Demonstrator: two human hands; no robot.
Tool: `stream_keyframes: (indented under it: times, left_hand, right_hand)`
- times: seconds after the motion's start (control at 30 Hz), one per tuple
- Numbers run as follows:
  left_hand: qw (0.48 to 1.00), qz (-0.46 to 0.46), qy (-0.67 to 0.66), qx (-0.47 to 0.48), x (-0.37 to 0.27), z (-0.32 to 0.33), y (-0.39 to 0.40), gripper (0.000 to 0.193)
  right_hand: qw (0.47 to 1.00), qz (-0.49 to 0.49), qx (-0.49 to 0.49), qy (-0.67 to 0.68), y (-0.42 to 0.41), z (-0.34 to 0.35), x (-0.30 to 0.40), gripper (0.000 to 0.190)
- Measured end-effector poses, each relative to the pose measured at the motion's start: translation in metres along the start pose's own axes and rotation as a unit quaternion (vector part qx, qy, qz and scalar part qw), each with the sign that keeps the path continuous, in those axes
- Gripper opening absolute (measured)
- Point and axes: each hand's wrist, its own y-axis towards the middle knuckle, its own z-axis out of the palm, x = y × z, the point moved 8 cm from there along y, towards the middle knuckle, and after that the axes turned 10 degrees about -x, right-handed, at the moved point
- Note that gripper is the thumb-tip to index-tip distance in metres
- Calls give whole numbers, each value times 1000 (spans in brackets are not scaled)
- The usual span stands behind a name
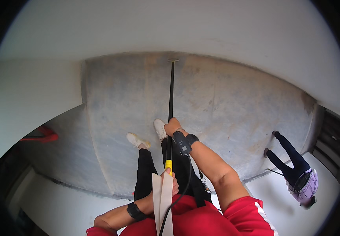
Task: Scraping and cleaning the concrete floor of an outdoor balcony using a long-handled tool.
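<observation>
A long black pole [171,97] runs away from my body down to the concrete floor, close to the foot of the white wall. Its far end meets a small pale flat piece [174,60] that is too small to name. My right hand [173,126] is wrapped around the pole's middle. Farther up, near my waist, my left hand [175,185] grips the pole by its yellow collar [169,164]. Pale straps [166,200] hang in front of my left hand and hide part of it and of the pole's near end.
A white wall [170,26] bounds the concrete floor [122,88] ahead, with a projecting wall corner [82,82] on the left. Beyond it lies a red object [47,135]. At the right stands another person [301,177] with a thin stick [275,172]. A black cable [184,188] hangs from my right wrist device [183,143].
</observation>
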Motion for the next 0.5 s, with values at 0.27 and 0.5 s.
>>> stream_keyframes:
  times: [0.27,0.5]
  left_hand:
    - [999,25,25,-27,-14,4,-8,24]
    - [999,12,36,-23,-29,2,-3,23]
  right_hand:
    - [999,26,-2,39,21,20,-21,29]
    - [996,32,80,-4,40,23,-4,25]
